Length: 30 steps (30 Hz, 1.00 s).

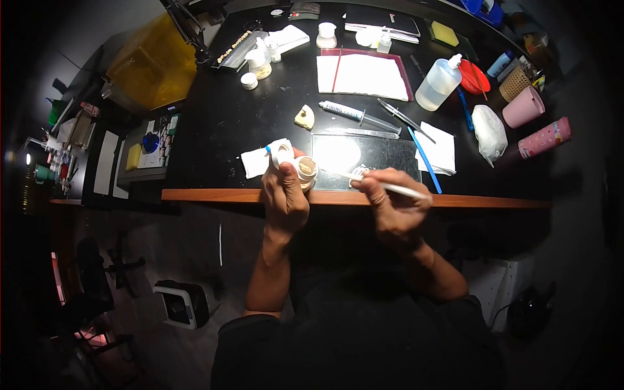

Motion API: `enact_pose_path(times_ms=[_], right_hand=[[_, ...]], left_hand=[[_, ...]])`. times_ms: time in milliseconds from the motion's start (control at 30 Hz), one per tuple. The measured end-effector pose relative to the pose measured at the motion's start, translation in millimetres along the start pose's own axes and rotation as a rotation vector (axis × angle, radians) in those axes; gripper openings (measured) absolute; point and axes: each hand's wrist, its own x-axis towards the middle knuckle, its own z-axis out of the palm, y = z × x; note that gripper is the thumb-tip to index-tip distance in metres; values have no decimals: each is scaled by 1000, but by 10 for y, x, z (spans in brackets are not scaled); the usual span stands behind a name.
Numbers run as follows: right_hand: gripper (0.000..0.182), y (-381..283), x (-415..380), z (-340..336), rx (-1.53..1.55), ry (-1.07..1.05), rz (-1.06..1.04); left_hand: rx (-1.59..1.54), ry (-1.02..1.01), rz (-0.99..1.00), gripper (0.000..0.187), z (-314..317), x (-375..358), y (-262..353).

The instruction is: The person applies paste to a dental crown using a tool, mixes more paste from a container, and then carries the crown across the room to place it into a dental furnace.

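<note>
My left hand [286,203] is wrapped round a small white jar [307,170], tilted so that the beige powder inside shows. The same hand also keeps a round white lid [281,154] beside the jar, near a small blue tip. In my right hand [395,211] is a slim white stick-like tool [411,191], pinched between thumb and fingers. Its thin end points left towards the jar mouth, apart from it as far as I can see. Below the right fingers, a white mass [359,175] lies on a dark glossy slab [396,155].
Beyond the slab lie a syringe [344,110] marked "FIRING PASTE", a clear tube [364,133] and a beige dental model [304,117]. A blue stick [426,160] rests on folded tissue [444,146]. Further back are a white pad [367,75] and a squeeze bottle [437,86].
</note>
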Motion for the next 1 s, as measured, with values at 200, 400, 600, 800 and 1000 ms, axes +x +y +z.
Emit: enact_pose_path(times_ms=[200, 400, 600, 800, 1000], right_hand=[[13, 23, -9, 93, -209, -59, -212], [11, -39, 40, 65, -311, -100, -346], [9, -1, 11, 21, -270, -60, -203], [11, 3, 53, -124, -104, 76, 125], [17, 66, 18, -497, -224, 176, 327]], left_hand=[[19, 5, 31, 42, 20, 10, -2], [67, -18, -6, 46, 16, 3, -31], [73, -31, -7, 45, 17, -4, -53], [38, -19, 13, 46, 19, 11, -14], [15, -43, 6, 49, 0, 26, 43]])
